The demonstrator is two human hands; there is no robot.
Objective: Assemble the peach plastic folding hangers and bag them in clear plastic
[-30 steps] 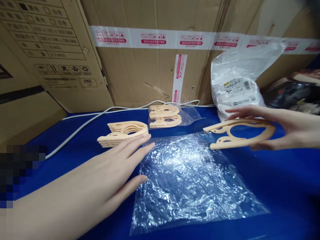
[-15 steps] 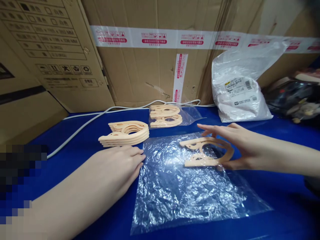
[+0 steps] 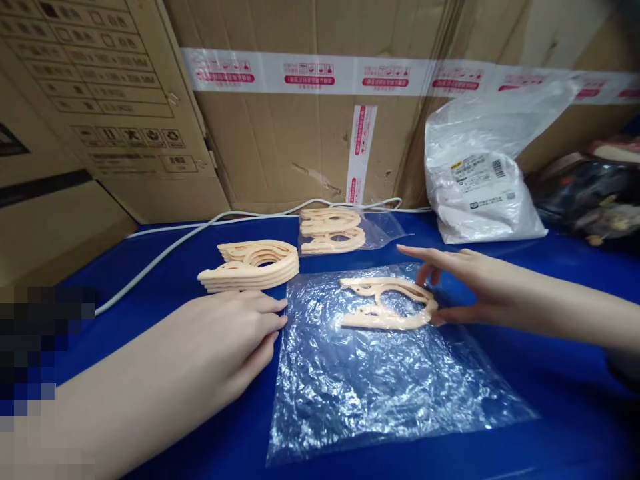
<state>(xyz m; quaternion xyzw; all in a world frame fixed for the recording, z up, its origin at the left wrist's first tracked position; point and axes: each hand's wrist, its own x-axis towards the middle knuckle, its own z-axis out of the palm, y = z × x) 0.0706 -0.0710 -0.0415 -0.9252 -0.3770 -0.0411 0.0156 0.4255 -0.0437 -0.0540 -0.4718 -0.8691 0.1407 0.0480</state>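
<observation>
A flat clear plastic bag (image 3: 370,393) lies crinkled on the blue surface. My left hand (image 3: 240,330) rests palm down at its left edge, fingertips touching the film and fingers slightly apart. A cream folding hanger (image 3: 395,323) lies flat over the bag's upper right part; whether it is inside or on top, I cannot tell. My right hand (image 3: 465,283) is open around the hanger's rounded right end. Its thumb touches that end, the index finger stretches left above it, and other fingertips are close to its upper side. Beyond my left hand sits a stack of several similar folding hangers (image 3: 250,273).
Bagged cream hangers (image 3: 333,243) lie behind the flat bag. A white cable (image 3: 170,257) runs along the back left. Cardboard boxes (image 3: 280,147) wall off the back. At the back right stand a white labelled parcel bag (image 3: 480,193) and dark bagged items (image 3: 595,193).
The hanger has slid left over the bag, away from my right palm, and only its rounded end is now by my fingers. My left hand has stayed almost still; the bag's lower edge shifted slightly.
</observation>
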